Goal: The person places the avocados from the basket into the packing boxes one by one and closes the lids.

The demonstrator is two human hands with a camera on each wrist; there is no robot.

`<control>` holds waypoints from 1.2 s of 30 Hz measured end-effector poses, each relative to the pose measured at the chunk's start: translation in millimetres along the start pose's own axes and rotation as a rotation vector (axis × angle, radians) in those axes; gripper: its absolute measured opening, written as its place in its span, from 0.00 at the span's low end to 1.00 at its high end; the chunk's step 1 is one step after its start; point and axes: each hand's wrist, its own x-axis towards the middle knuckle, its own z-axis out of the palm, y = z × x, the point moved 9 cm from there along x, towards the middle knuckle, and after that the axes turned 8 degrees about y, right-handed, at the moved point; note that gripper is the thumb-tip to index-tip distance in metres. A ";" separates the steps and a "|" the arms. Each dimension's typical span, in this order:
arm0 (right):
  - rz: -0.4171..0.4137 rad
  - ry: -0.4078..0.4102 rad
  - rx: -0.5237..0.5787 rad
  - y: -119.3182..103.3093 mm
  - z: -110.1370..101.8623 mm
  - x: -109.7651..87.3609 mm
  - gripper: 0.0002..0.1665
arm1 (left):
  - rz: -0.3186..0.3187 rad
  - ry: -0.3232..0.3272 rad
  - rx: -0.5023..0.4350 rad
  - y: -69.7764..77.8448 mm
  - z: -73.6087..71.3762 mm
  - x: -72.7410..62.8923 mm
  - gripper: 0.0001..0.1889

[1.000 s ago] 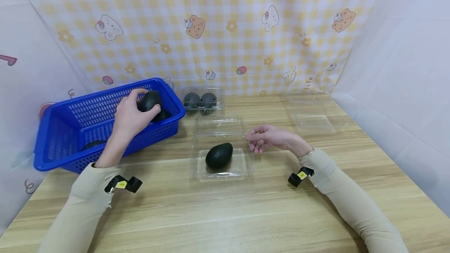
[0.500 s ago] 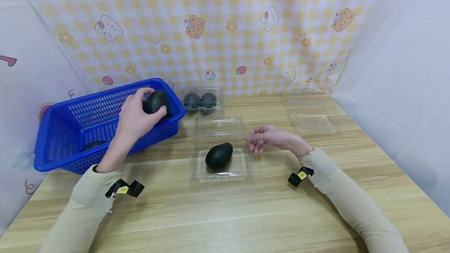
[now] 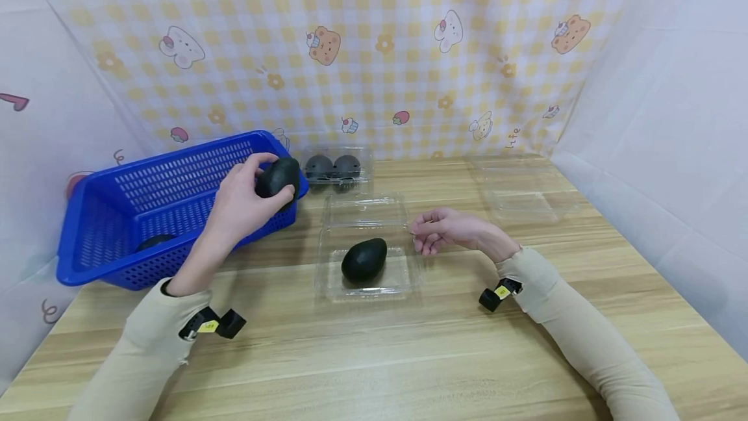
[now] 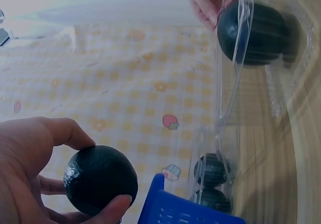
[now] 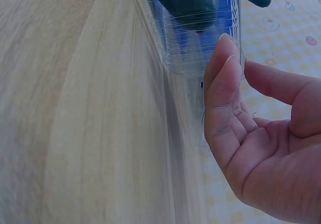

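Observation:
In the head view my left hand (image 3: pixel 236 203) grips a dark green avocado (image 3: pixel 279 179), thumb on its near side and fingers curled behind it. It is held over the right end of a blue plastic basket (image 3: pixel 111 271). A second avocado (image 3: pixel 365 260) lies in an open clear plastic clamshell container (image 3: pixel 403 288) in the middle of the table. My right hand (image 3: pixel 452 229) pinches that container's right rim between thumb and fingertips, as the right wrist view shows from close by at the hand (image 5: pixel 271 143).
Inside the basket lies another dark avocado (image 3: pixel 154 240), mostly hidden by the wall. Behind the open container stands a closed clear container (image 3: pixel 365 171) with several dark avocados. Another clear container (image 3: pixel 520 197) rests at the back right. A checked cloth (image 3: pixel 380 83) hangs behind the wooden table (image 3: pixel 350 356).
My left hand has moved right with the avocado, from inside the basket to over its right-hand rim. The right hand and the open container have stayed still.

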 end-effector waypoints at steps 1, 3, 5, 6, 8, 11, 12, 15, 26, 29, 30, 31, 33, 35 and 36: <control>-0.001 0.000 0.001 -0.2 0.1 -0.1 0.16 | 0.003 -0.010 0.001 2.3 1.4 -0.9 0.31; -0.007 -0.006 0.003 -1.2 0.7 -0.5 0.16 | 0.010 -0.027 0.004 7.4 4.3 -2.9 0.30; -0.016 -0.014 0.005 -2.4 1.2 -1.1 0.15 | 0.012 -0.045 0.006 11.3 7.5 -5.0 0.30; -0.020 -0.017 0.006 -2.9 1.4 -1.2 0.15 | 0.012 -0.052 0.007 12.8 9.0 -6.1 0.30; -0.021 -0.020 0.006 -3.3 1.8 -1.6 0.14 | 0.014 -0.065 0.009 16.4 11.9 -8.1 0.30; -0.016 -0.017 0.007 -2.7 1.6 -1.7 0.13 | 0.015 -0.085 0.006 20.3 15.8 -11.2 0.30; -0.015 -0.016 0.006 -2.7 1.5 -1.8 0.13 | 0.016 -0.092 0.007 21.5 17.1 -12.2 0.30; -0.017 -0.017 0.003 -2.2 1.0 -1.4 0.13 | 0.020 -0.124 -0.001 25.6 21.8 -15.4 0.30; -0.014 -0.012 -0.008 -2.4 1.3 -1.4 0.15 | 0.027 -0.219 0.008 34.9 43.6 -26.1 0.31; -0.010 -0.009 -0.007 -1.6 1.3 -0.6 0.15 | 0.025 -0.240 0.000 36.7 48.8 -29.1 0.30; -0.009 -0.008 -0.007 -1.4 1.2 -0.5 0.15 | 0.024 -0.245 -0.004 37.0 50.3 -30.0 0.29; -0.008 -0.007 -0.006 -1.2 1.0 -0.3 0.15 | 0.023 -0.251 -0.006 37.4 51.9 -30.8 0.29; -0.009 -0.009 -0.006 -1.3 0.8 -0.3 0.16 | 0.022 -0.263 -0.004 37.8 55.1 -32.2 0.29; -0.009 -0.012 -0.006 -1.6 0.7 -0.5 0.16 | 0.024 -0.274 -0.002 38.2 58.3 -33.1 0.29; -0.011 -0.014 -0.006 -1.8 0.5 -0.5 0.16 | 0.027 -0.279 0.000 38.5 60.0 -33.6 0.29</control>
